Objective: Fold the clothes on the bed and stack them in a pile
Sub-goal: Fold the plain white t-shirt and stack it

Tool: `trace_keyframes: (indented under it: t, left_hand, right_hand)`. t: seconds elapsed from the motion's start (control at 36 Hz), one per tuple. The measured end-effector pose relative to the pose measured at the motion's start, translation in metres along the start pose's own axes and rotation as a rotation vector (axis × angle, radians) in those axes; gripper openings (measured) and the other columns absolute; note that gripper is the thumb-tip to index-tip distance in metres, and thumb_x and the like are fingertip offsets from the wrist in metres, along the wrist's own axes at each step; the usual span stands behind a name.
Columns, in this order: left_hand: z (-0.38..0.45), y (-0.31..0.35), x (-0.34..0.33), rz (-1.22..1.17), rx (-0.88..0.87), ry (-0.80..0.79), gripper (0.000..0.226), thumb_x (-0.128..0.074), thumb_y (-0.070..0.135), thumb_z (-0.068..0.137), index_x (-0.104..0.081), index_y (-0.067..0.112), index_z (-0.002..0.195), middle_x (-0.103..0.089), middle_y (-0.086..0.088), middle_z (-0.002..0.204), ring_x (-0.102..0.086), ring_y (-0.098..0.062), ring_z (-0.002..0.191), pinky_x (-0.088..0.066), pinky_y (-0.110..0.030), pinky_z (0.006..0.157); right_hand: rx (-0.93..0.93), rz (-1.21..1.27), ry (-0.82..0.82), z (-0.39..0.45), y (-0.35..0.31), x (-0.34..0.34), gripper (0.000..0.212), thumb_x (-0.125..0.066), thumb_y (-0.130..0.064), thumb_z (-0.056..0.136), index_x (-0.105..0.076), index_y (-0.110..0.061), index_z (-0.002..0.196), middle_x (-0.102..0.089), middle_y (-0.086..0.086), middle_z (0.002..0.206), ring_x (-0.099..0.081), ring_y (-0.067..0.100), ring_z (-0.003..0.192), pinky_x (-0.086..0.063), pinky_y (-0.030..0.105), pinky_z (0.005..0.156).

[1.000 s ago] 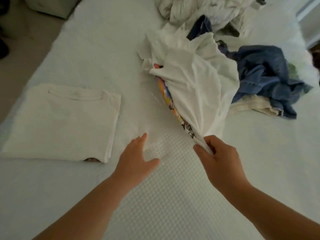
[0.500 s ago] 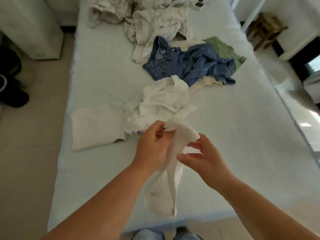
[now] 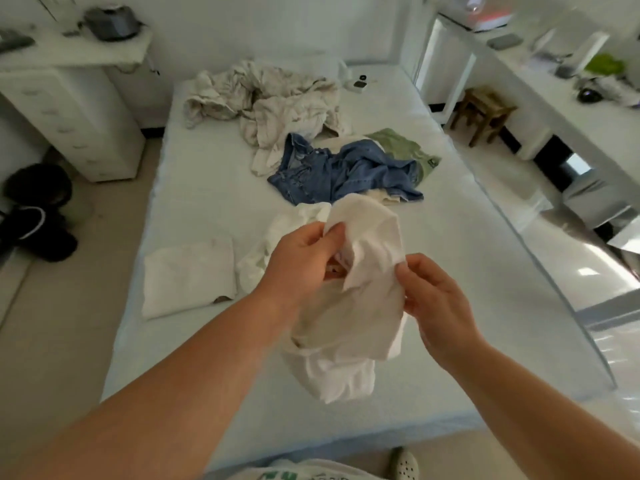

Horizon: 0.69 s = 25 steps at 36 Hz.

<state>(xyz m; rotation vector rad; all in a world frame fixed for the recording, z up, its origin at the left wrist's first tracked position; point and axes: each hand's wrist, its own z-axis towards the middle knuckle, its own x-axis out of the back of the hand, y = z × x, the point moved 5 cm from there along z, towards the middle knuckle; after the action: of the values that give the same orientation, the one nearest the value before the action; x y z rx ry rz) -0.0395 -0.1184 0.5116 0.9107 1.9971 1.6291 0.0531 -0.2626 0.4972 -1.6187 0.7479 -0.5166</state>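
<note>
A white T-shirt (image 3: 349, 313) hangs bunched in the air above the near part of the bed (image 3: 450, 271). My left hand (image 3: 301, 261) grips its upper edge, fingers curled into the cloth. My right hand (image 3: 433, 296) pinches the shirt's right side. One folded white shirt (image 3: 188, 275) lies flat near the bed's left edge. Unfolded clothes lie further back: blue jeans (image 3: 346, 171), a green garment (image 3: 405, 147) and a crumpled cream pile (image 3: 266, 102).
A white drawer unit (image 3: 72, 123) stands left of the bed with dark shoes (image 3: 34, 213) on the floor by it. A wooden stool (image 3: 485, 109) and a white counter (image 3: 554, 74) are on the right. Small objects (image 3: 360, 83) lie at the bed's far end.
The view has pulled back and up. The white shirt, dragged by my right hand a second ago, is lifted off the bed, and my left hand has taken hold of it.
</note>
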Motion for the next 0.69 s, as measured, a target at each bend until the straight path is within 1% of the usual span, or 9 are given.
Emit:
trace_keyframes:
  t: [0.17, 0.25, 0.33, 0.39, 0.44, 0.5, 0.56, 0.61, 0.69]
  left_hand:
    - [-0.021, 0.001, -0.019, -0.077, 0.060, 0.251, 0.018, -0.055, 0.018, 0.087, -0.068, 0.014, 0.075, -0.064, -0.003, 0.082, -0.056, -0.021, 0.084, -0.046, -0.038, 0.080]
    - [-0.031, 0.004, -0.032, -0.224, 0.112, 0.394, 0.018, -0.053, 0.014, 0.085, -0.064, 0.012, 0.072, -0.061, -0.002, 0.078, -0.053, -0.020, 0.081, -0.043, -0.035, 0.075]
    - [-0.041, 0.010, -0.048, -0.223, 0.112, 0.425, 0.023, -0.053, 0.029, 0.085, -0.060, 0.019, 0.066, -0.061, 0.011, 0.065, -0.053, -0.013, 0.072, -0.041, -0.026, 0.064]
    - [-0.045, 0.014, -0.058, -0.055, 0.046, 0.339, 0.025, -0.056, 0.054, 0.076, -0.061, 0.030, 0.073, -0.063, 0.015, 0.076, -0.057, -0.008, 0.078, -0.041, -0.025, 0.064]
    - [-0.048, 0.015, -0.070, 0.199, 0.019, 0.209, 0.055, -0.059, 0.074, 0.053, -0.055, 0.031, 0.087, -0.060, 0.015, 0.089, -0.057, -0.005, 0.082, -0.040, -0.023, 0.061]
    - [-0.048, 0.009, -0.079, 0.486, 0.018, 0.130, 0.075, -0.064, 0.077, 0.040, -0.045, 0.031, 0.096, -0.052, 0.020, 0.091, -0.051, 0.000, 0.080, -0.037, -0.022, 0.057]
    - [-0.044, 0.001, -0.081, 0.785, -0.020, 0.137, 0.066, -0.070, 0.063, 0.052, -0.037, 0.030, 0.100, -0.045, 0.017, 0.087, -0.049, -0.006, 0.079, -0.033, -0.025, 0.056]
    - [-0.044, -0.002, -0.078, 0.951, -0.076, 0.213, 0.039, -0.065, 0.033, 0.072, -0.035, 0.025, 0.096, -0.042, 0.008, 0.085, -0.051, -0.021, 0.087, -0.032, -0.030, 0.061]
    - [-0.044, -0.006, -0.056, 1.012, -0.081, 0.295, 0.023, -0.055, 0.014, 0.076, -0.046, 0.017, 0.097, -0.042, -0.003, 0.091, -0.051, -0.031, 0.095, -0.034, -0.031, 0.068]
  right_hand:
    - [-0.019, -0.022, 0.148, 0.009, -0.041, 0.079, 0.034, -0.054, -0.019, 0.091, -0.061, -0.025, 0.059, -0.056, -0.007, 0.060, -0.050, 0.014, 0.066, -0.043, 0.031, 0.061]
    - [0.044, -0.191, 0.028, 0.011, -0.059, 0.099, 0.035, -0.053, -0.023, 0.090, -0.061, -0.030, 0.058, -0.055, -0.014, 0.054, -0.051, 0.007, 0.057, -0.042, 0.028, 0.057]
    - [0.092, -0.381, -0.094, 0.011, -0.069, 0.109, 0.029, -0.055, -0.030, 0.089, -0.060, -0.031, 0.060, -0.055, -0.015, 0.055, -0.051, 0.005, 0.054, -0.045, 0.028, 0.058]
    - [0.107, -0.442, -0.126, 0.013, -0.075, 0.116, 0.027, -0.057, -0.033, 0.088, -0.062, -0.029, 0.062, -0.056, -0.014, 0.055, -0.053, 0.010, 0.060, -0.046, 0.028, 0.059]
    - [0.107, -0.416, -0.151, 0.016, -0.080, 0.120, 0.028, -0.058, -0.033, 0.088, -0.061, -0.025, 0.061, -0.056, -0.009, 0.057, -0.053, 0.016, 0.063, -0.045, 0.031, 0.061]
    - [0.087, -0.361, -0.162, 0.019, -0.084, 0.122, 0.030, -0.060, -0.032, 0.088, -0.061, -0.025, 0.059, -0.056, -0.007, 0.057, -0.053, 0.017, 0.062, -0.046, 0.033, 0.061]
    - [0.079, -0.333, -0.174, 0.024, -0.089, 0.121, 0.032, -0.062, -0.035, 0.086, -0.060, -0.027, 0.055, -0.056, -0.008, 0.056, -0.052, 0.015, 0.060, -0.046, 0.032, 0.059]
    - [0.127, -0.369, -0.206, 0.026, -0.096, 0.121, 0.029, -0.067, -0.041, 0.080, -0.058, -0.024, 0.059, -0.055, -0.007, 0.056, -0.052, 0.015, 0.057, -0.046, 0.030, 0.056]
    - [0.336, -0.859, -0.261, 0.028, -0.109, 0.128, 0.041, -0.073, -0.061, 0.058, -0.056, -0.026, 0.072, -0.058, -0.011, 0.064, -0.054, 0.004, 0.057, -0.042, 0.020, 0.050]
